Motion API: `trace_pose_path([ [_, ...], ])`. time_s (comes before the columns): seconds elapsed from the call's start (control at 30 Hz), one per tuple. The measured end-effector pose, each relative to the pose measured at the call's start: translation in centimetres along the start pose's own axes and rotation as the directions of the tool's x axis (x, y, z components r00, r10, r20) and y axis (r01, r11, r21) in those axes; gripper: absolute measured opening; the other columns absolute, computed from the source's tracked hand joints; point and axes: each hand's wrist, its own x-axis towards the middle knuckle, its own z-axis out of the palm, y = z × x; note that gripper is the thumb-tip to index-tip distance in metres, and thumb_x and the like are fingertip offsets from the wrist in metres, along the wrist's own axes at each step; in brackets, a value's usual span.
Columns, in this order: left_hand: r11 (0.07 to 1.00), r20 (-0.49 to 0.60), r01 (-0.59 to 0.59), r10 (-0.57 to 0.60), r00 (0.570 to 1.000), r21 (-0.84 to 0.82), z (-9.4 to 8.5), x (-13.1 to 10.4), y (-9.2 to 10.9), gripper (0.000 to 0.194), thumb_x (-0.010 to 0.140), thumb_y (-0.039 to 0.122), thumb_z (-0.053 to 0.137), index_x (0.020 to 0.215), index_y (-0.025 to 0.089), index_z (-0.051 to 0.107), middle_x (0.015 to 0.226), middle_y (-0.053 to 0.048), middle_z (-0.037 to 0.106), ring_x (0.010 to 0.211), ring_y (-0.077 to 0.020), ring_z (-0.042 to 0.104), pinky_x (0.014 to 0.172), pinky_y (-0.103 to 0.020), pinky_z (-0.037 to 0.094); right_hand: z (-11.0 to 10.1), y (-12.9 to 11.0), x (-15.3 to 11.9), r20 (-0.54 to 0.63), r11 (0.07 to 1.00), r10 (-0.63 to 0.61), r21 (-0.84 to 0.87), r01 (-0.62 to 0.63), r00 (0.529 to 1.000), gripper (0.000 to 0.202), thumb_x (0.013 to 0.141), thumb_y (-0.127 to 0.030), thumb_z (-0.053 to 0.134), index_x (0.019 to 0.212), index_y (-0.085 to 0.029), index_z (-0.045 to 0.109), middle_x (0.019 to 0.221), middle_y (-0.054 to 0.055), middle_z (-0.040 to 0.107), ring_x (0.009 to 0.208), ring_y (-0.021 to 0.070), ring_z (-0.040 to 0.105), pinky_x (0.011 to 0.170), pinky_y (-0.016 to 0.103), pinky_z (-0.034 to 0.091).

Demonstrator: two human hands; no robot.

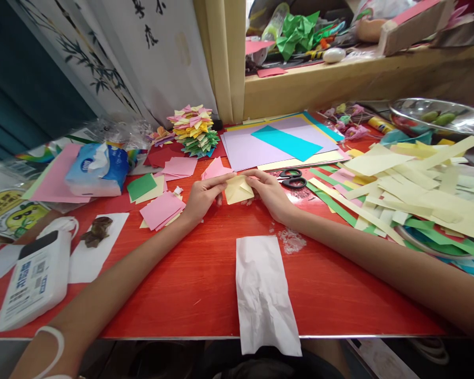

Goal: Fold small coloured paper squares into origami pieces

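Note:
A small pale yellow paper (239,190), with a folded flap at its upper right, is held between my two hands above the red table (174,284). The fingers of my left hand (206,196) are closed on its left edge and upper left corner. On the right side, my right hand (272,192) pinches its upper right corner. Pink squares (215,168) lie just behind my left hand. Black-handled scissors (293,179) rest to the right of my right hand. In front of me, a creased white paper (263,289) hangs over the table's near edge.
Pink squares (163,209), a green square (141,187), a blue tissue pack (98,169) and a white device (37,279) are on the left. Behind stand a folded-paper stack (195,129) and lilac sheets (260,147). Paper strips (426,195) and a metal bowl (450,118) fill the right.

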Motion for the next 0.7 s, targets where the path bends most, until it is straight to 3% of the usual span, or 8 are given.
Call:
trace_pose_path([
  [0.43,0.998,0.074,-0.030,0.026,0.997,0.056,-0.09,-0.25,0.34,0.028,0.076,0.022,0.049,0.097,0.018,0.068,0.046,0.003,0.051,0.043,-0.0073,0.044,0.050,-0.022,0.037,0.03,-0.27,0.08,-0.009,0.998,0.045,0.038,-0.045,0.999,0.012,0.079,-0.023,0.043,0.080,-0.017,0.053,0.062,-0.002,0.057,0.044,0.0081,0.052,0.043,0.021,0.042],
  [0.7,0.996,0.102,-0.053,0.046,0.994,0.076,0.05,-0.36,0.35,0.026,0.077,0.023,0.050,0.096,0.021,0.068,0.048,0.003,0.050,0.045,-0.0079,0.045,0.049,-0.022,0.037,-0.11,0.16,0.10,-0.024,1.000,-0.011,-0.019,0.010,1.000,0.013,0.076,-0.029,0.052,0.080,-0.016,0.053,0.068,-0.001,0.055,0.058,0.0085,0.053,0.050,0.019,0.041],
])
